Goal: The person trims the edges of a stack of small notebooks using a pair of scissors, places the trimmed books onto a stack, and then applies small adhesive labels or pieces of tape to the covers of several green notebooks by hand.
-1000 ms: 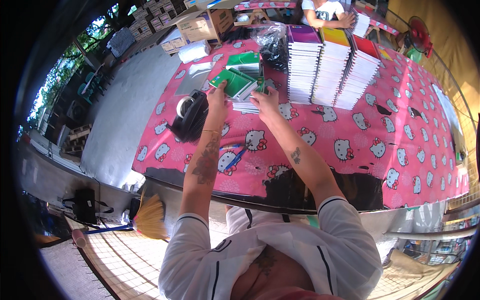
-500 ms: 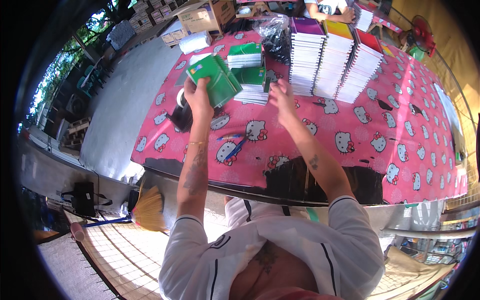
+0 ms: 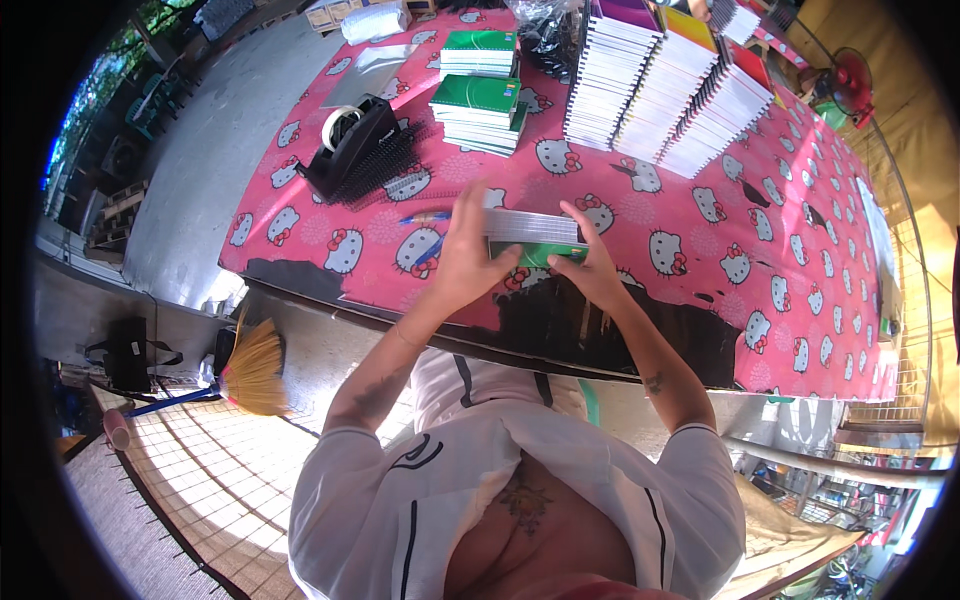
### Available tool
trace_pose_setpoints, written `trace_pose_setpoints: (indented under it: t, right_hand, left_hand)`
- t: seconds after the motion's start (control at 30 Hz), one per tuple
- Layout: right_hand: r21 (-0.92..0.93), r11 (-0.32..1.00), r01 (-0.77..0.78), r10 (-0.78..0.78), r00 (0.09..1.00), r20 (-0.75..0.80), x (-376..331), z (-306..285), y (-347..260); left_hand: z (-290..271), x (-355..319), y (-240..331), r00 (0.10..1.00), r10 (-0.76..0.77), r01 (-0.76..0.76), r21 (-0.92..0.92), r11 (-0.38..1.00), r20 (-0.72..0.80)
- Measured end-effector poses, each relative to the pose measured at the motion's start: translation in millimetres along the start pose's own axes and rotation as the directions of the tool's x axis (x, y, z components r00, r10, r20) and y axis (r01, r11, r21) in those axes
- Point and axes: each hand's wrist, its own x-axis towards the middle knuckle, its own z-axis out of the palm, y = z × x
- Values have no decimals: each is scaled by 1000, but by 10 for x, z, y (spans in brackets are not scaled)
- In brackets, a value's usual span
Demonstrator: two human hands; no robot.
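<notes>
Near the front edge of the table, a small stack of green notebooks is tilted so its white page edges face up and a green cover faces me. My left hand presses its left end, thumb on the cover, fingers stretched up along the side and slightly blurred. At the right end my right hand grips it, thumb on the cover and fingers over the corner. Farther off lie two piles of green notebooks, a nearer pile and a farther pile. Blue pens lie beside my left hand.
A black tape dispenser stands at the left beside loose black binding coils. Tall stacks of spiral notebooks rise at the back right, a person's hand above them. A clear plastic sheet lies at the far left. The pink tablecloth is torn along the front.
The green notebooks came from the far left toward me and were turned page edges up. My right hand, empty before, now grips them too. The view has shifted.
</notes>
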Motion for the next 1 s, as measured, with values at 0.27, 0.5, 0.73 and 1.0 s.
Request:
trace_pose_setpoints:
  t: [0.27,0.5,0.73,1.0]
  right_hand:
    - [88,994,-70,69,998,7,76,52,86]
    - [276,889,-366,389,921,-34,385,-141,119]
    - [342,859,-382,417,908,-33,482,114,179]
    - [-24,952,-306,301,947,-113,567,252,150]
  left_hand:
    - [98,-301,-359,973,-217,231,-327,916,78]
    - [-510,-461,-847,984,-45,-59,555,830,171]
    - [-1449,-581,-1299,874,-110,455,716,529,-474]
    - [-1918,-633,-2084,888,-17,439,837,327,-459]
